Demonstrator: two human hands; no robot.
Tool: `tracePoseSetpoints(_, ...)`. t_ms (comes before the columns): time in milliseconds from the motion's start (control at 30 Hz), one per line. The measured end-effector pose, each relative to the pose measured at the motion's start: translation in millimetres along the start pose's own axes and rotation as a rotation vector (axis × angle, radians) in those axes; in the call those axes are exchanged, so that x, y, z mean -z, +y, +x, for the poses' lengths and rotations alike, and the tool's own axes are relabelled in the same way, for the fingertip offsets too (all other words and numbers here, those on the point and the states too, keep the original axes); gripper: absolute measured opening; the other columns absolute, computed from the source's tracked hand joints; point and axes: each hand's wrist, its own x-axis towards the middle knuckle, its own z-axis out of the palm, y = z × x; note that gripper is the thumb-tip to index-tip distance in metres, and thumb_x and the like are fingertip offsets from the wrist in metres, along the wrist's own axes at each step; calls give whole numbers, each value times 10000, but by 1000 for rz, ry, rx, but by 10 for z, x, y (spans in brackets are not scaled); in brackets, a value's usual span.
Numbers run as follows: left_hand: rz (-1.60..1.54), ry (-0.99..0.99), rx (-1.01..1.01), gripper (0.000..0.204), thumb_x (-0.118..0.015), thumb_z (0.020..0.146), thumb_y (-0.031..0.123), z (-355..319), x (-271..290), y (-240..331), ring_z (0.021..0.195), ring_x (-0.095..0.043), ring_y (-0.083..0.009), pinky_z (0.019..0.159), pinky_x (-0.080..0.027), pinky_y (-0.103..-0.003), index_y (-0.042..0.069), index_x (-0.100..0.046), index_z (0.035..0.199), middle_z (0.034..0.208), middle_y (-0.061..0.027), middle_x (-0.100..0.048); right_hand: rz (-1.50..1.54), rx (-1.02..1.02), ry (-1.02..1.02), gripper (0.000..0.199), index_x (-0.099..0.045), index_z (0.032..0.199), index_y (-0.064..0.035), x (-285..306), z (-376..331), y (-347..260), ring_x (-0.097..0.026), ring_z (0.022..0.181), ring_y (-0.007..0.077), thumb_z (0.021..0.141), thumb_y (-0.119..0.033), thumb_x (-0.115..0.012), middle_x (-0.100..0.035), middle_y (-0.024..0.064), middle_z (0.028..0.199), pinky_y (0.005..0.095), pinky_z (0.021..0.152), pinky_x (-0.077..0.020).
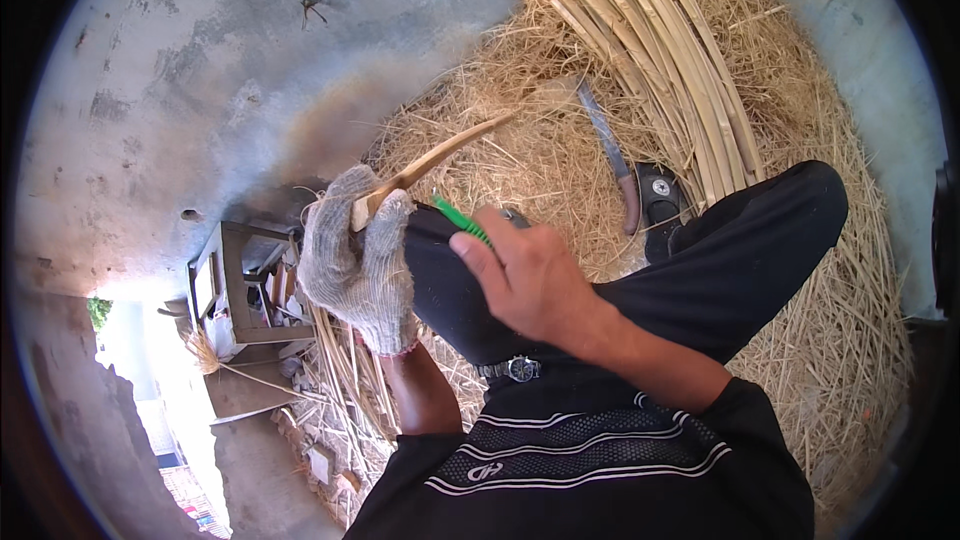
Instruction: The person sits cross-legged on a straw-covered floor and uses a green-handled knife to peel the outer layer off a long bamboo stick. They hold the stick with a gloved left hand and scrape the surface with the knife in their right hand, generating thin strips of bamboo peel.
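Observation:
My left hand [352,265], in a grey knitted glove, is closed around the thick end of a curved, pale wooden strip [445,152]. The strip tapers away to the far right, over the shavings. Close to the glove, on its right, my bare right hand [540,285] is closed on a slim green tool with a ribbed handle [465,223]. One end of the tool points toward the strip, but a gap shows between them. Its other end is hidden in my fingers, so I cannot tell its exact kind.
A long knife [606,140] with a brown handle lies on the shavings [800,300], beside a dark shoe [660,202]. Behind it rests a bundle of long split strips [675,50]. Left, a wooden frame [236,285] holding odds and ends stands against the grey wall [250,90].

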Motion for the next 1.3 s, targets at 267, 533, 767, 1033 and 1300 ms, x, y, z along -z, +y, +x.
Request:
tracePoseSetpoints(267,54,104,85,312,-817,795,46,-129,-105,119,808,-657,-153,685,-558,-273,-65,-689,1057,916,-100,-694,-59,-39,-11,270,-549,962,-36,-90,27,97,-607,529,448,1006,-301,-525,-574,223,552,516,494,-494)
tracePoseSetpoints(533,-52,124,109,292,-775,838,43,-166,-203,140,734,-660,-151,591,-560,-243,-82,-663,1077,946,-112,-674,-146,-193,8,305,-565,973,-14,-101,133,567,-605,549,467,1001,-316,-533,-573,255,561,543,528,-481)
tracePoseSetpoints(767,-66,127,145,264,-764,844,42,-107,-205,249,711,-651,-145,585,-546,-246,-77,-668,1059,906,-108,-673,-268,-137,98,332,-582,932,-9,-151,180,1137,-601,556,473,1000,-329,-530,-578,258,573,545,526,-475)
tracePoseSetpoints(1033,-80,49,150,263,-740,859,36,-135,-174,187,652,-644,-134,579,-532,-235,-80,-659,1080,857,-111,-684,-106,-47,21,301,-584,975,-27,-121,175,524,-611,563,463,1006,-319,-517,-562,243,553,531,531,-492)
tracePoseSetpoints(1300,42,-24,243,254,-774,820,42,-102,-27,260,684,-660,-128,622,-533,-240,-54,-690,1040,833,-103,-707,-25,-130,-92,338,-586,974,-2,24,214,353,-615,584,479,1009,-331,-516,-588,254,593,528,553,-501)
